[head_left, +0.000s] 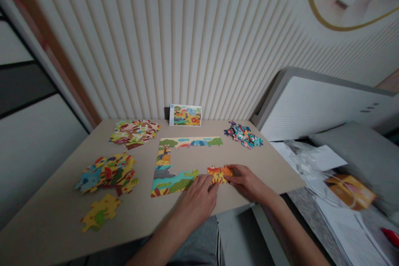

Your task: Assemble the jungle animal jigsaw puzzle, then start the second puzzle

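A partly assembled jigsaw puzzle (173, 185) lies on the table, with its top, left side and part of the bottom edge joined. Just right of its bottom strip are a few orange and yellow puzzle pieces (215, 171) with tiger-like stripes. My right hand (247, 181) pinches these pieces at their right side, thumb and index finger closed. My left hand (201, 197) is closed at their lower left, its fingertips at the piece edge and partly hidden. It also covers the right end of the bottom strip.
A picture card (185, 115) leans against the ribbed wall. Loose piece piles lie at the back left (135, 132), left (109, 173) and back right (245, 135). Some yellow pieces (101, 212) sit near the front left. Right of the table are papers and an orange box (350, 192).
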Demonstrator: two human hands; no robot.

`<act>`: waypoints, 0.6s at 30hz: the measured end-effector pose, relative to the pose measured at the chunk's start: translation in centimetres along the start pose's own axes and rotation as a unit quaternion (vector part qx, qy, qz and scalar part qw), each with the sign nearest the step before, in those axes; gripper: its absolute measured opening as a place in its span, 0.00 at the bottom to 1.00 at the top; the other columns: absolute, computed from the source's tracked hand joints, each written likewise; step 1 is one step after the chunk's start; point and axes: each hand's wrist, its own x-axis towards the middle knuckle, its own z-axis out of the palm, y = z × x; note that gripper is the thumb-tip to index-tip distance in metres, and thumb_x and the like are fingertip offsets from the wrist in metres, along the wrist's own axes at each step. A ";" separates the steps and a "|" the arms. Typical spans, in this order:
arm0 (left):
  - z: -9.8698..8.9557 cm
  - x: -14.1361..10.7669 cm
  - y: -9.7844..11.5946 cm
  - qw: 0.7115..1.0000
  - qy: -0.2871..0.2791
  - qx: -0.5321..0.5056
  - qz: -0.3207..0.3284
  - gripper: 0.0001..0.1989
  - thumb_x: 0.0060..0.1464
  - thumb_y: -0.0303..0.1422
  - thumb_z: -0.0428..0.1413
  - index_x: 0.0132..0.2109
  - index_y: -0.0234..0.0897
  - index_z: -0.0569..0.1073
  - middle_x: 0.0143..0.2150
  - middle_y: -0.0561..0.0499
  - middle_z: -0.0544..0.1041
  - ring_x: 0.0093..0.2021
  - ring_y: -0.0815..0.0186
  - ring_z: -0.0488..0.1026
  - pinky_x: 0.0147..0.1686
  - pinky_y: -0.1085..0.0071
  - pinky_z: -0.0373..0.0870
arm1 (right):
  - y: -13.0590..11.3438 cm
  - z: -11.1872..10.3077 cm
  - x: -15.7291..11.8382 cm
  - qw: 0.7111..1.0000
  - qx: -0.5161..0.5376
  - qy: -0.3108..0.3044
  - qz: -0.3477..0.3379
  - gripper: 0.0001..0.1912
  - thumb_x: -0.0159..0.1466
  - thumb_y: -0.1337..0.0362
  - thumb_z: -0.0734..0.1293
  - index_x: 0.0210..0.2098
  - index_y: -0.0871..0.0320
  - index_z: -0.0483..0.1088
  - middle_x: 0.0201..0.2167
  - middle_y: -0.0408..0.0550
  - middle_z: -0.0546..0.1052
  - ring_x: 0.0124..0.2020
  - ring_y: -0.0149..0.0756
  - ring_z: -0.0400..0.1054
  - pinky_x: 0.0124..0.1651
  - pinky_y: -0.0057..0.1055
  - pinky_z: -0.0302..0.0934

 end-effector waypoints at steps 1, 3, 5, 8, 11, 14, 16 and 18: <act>0.0 0.0 0.0 1.000 -0.001 -0.001 0.001 0.18 0.66 0.30 0.54 0.61 0.40 0.71 0.57 0.42 0.73 0.60 0.54 0.69 0.62 0.55 0.68 | -0.1 -0.1 0.1 1.000 -0.004 -0.001 -0.004 0.18 0.73 0.63 0.64 0.60 0.44 0.76 0.64 0.55 0.71 0.62 0.47 0.67 0.62 0.46 0.66; 0.0 0.0 0.0 1.000 -0.005 0.000 0.003 0.18 0.65 0.30 0.55 0.61 0.39 0.71 0.58 0.42 0.73 0.60 0.54 0.69 0.61 0.55 0.68 | -0.2 -0.3 0.3 1.000 -0.010 -0.004 -0.008 0.17 0.73 0.63 0.64 0.58 0.45 0.76 0.63 0.55 0.71 0.61 0.46 0.68 0.61 0.46 0.66; 0.1 0.0 -0.1 1.000 -0.007 0.003 0.007 0.19 0.65 0.31 0.55 0.62 0.39 0.71 0.58 0.42 0.73 0.61 0.53 0.68 0.62 0.54 0.68 | -0.5 -0.6 0.5 1.000 -0.014 -0.008 -0.012 0.17 0.73 0.63 0.64 0.58 0.45 0.76 0.63 0.55 0.72 0.61 0.46 0.69 0.61 0.45 0.67; 0.3 0.0 -0.2 1.000 -0.005 0.004 0.015 0.19 0.66 0.32 0.55 0.62 0.39 0.70 0.58 0.42 0.73 0.61 0.53 0.68 0.63 0.54 0.67 | -1.2 -1.2 0.7 1.000 -0.017 -0.009 -0.019 0.18 0.72 0.64 0.65 0.59 0.47 0.76 0.62 0.55 0.72 0.61 0.45 0.68 0.63 0.47 0.65; 0.5 -0.1 -0.2 1.000 -0.006 -0.002 0.025 0.18 0.66 0.32 0.55 0.61 0.38 0.70 0.58 0.42 0.73 0.61 0.53 0.69 0.63 0.55 0.67 | -2.3 -1.5 0.6 1.000 -0.027 0.008 -0.003 0.17 0.71 0.63 0.65 0.58 0.49 0.77 0.63 0.56 0.72 0.62 0.47 0.67 0.66 0.50 0.62; 0.6 -0.1 -0.1 0.998 -0.015 -0.013 0.052 0.17 0.67 0.31 0.55 0.61 0.38 0.70 0.57 0.44 0.75 0.60 0.56 0.70 0.63 0.57 0.68 | -3.0 -1.1 -0.1 0.998 -0.041 0.036 0.032 0.18 0.72 0.63 0.65 0.59 0.48 0.76 0.60 0.56 0.73 0.62 0.47 0.67 0.64 0.50 0.64; 0.7 -0.2 -0.1 0.997 -0.018 -0.020 0.071 0.16 0.66 0.31 0.55 0.60 0.37 0.71 0.57 0.45 0.76 0.60 0.57 0.71 0.64 0.59 0.67 | -3.1 -0.3 -0.9 0.996 -0.046 0.051 0.058 0.19 0.73 0.63 0.64 0.61 0.47 0.74 0.58 0.56 0.74 0.60 0.46 0.69 0.62 0.48 0.66; 0.9 -0.2 -0.2 0.996 -0.014 -0.023 0.080 0.17 0.67 0.32 0.56 0.60 0.37 0.71 0.59 0.45 0.76 0.61 0.58 0.70 0.64 0.60 0.66 | -3.2 0.6 -1.6 0.993 -0.053 0.063 0.085 0.20 0.73 0.64 0.63 0.63 0.48 0.72 0.58 0.55 0.75 0.60 0.44 0.69 0.62 0.47 0.66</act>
